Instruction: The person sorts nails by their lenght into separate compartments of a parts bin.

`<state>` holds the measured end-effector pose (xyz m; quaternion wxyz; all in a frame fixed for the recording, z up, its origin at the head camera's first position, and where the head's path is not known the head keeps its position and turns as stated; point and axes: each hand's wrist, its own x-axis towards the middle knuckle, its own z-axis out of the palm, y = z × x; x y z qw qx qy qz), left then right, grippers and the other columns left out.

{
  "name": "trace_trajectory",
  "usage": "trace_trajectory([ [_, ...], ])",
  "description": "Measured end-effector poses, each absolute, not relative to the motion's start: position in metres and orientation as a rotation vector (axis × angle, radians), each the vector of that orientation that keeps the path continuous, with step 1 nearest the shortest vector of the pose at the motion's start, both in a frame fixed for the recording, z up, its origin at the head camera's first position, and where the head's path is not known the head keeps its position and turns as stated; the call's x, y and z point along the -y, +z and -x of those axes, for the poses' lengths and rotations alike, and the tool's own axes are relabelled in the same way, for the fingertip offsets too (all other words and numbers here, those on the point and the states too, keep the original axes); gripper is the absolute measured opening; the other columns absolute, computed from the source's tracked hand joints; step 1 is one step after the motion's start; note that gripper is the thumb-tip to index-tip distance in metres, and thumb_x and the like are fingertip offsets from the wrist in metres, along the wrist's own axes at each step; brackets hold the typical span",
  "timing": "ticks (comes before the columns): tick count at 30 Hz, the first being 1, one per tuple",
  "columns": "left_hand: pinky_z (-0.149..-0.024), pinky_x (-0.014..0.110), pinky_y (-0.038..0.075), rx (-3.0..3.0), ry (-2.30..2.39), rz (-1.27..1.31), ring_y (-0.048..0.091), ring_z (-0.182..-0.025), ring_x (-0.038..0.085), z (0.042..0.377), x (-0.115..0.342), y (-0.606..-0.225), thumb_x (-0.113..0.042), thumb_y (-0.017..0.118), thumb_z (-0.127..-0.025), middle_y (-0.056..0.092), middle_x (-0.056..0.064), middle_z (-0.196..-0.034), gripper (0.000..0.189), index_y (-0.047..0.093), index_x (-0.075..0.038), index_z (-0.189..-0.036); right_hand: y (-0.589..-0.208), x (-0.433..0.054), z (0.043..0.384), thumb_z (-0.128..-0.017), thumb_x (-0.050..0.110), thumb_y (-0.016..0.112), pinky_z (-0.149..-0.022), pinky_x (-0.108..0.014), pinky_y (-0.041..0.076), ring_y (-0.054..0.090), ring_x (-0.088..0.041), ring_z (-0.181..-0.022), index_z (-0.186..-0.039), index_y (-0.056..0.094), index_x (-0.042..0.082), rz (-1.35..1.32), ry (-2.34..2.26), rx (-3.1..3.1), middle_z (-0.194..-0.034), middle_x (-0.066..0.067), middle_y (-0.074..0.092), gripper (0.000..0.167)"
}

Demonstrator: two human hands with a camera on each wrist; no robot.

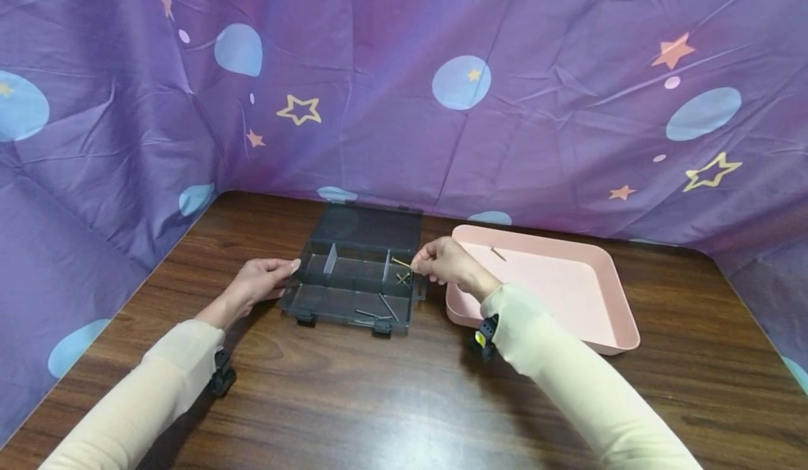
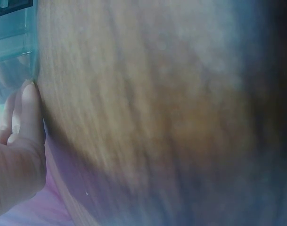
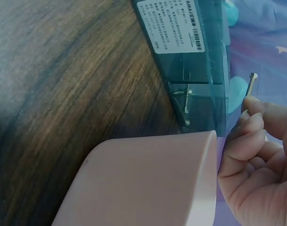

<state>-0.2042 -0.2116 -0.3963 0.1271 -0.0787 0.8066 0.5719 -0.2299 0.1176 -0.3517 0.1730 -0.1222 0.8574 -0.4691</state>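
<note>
Between thumb and fingertips my right hand (image 1: 447, 261) pinches a long brass-coloured screw (image 1: 400, 263), its head pointing away from the fingers. It is over the right rear compartment of a dark see-through organizer box (image 1: 356, 271), where more brass-coloured screws (image 1: 402, 278) lie. In the right wrist view the held screw (image 3: 251, 84) stands out past the thumb. My left hand (image 1: 252, 284) touches the box's left side with its fingers nearly straight. Several thin grey nails (image 1: 388, 307) lie in the long front compartment.
A pink tray (image 1: 621, 301) stands to the right, under the right forearm, with one brass-coloured screw (image 1: 499, 253) near its back left corner. The box lid (image 1: 366, 226) lies folded back. Behind the wooden table (image 1: 303, 400) hangs a purple cloth (image 1: 385, 133).
</note>
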Motion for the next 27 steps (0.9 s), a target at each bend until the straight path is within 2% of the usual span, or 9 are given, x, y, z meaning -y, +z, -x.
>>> trace_trajectory([
  [5, -0.069, 0.014, 0.051, -2.340, 1.683, 0.224, 0.055, -0.076, -0.006, 0.204, 0.212, -0.396, -0.032, 0.056, -0.094, 0.061, -0.006, -0.096, 0.053, 0.052, 0.011, -0.125, -0.352, -0.115, 0.229, -0.085, 0.001, 0.064, -0.044, -0.017, 0.037, 0.044, -0.006, -0.048, -0.087, 0.067, -0.008, 0.343, -1.269, -2.465, -0.062, 0.001, 0.057, 0.010],
  [8, -0.068, 0.014, 0.051, -2.336, 1.693, 0.224, 0.055, -0.075, -0.006, 0.204, 0.212, -0.396, -0.032, 0.056, -0.094, 0.060, -0.010, -0.090, 0.053, 0.052, 0.011, -0.125, -0.353, -0.115, 0.229, -0.084, 0.002, 0.066, -0.044, -0.017, 0.038, 0.044, -0.005, -0.048, -0.086, 0.068, -0.007, 0.333, -1.247, -2.486, -0.058, 0.005, 0.054, 0.009],
  [15, -0.066, 0.013, 0.051, -2.340, 1.687, 0.243, 0.055, -0.072, -0.007, 0.204, 0.212, -0.396, -0.032, 0.057, -0.094, 0.060, -0.011, -0.088, 0.054, 0.053, 0.011, -0.125, -0.356, -0.119, 0.230, -0.087, 0.003, 0.063, -0.044, -0.017, 0.040, 0.047, -0.005, -0.050, -0.091, 0.067, -0.008, 0.293, -1.318, -2.459, -0.064, 0.004, 0.057, 0.012],
  [27, -0.064, 0.014, 0.050, -2.329, 1.701, 0.244, 0.055, -0.070, -0.006, 0.202, 0.209, -0.393, -0.032, 0.058, -0.093, 0.060, -0.011, -0.084, 0.054, 0.053, 0.012, -0.123, -0.353, -0.133, 0.233, -0.090, 0.003, 0.060, -0.044, -0.012, 0.041, 0.047, 0.000, -0.051, -0.097, 0.061, -0.010, 0.133, -1.585, -2.313, -0.065, 0.005, 0.054, 0.014],
])
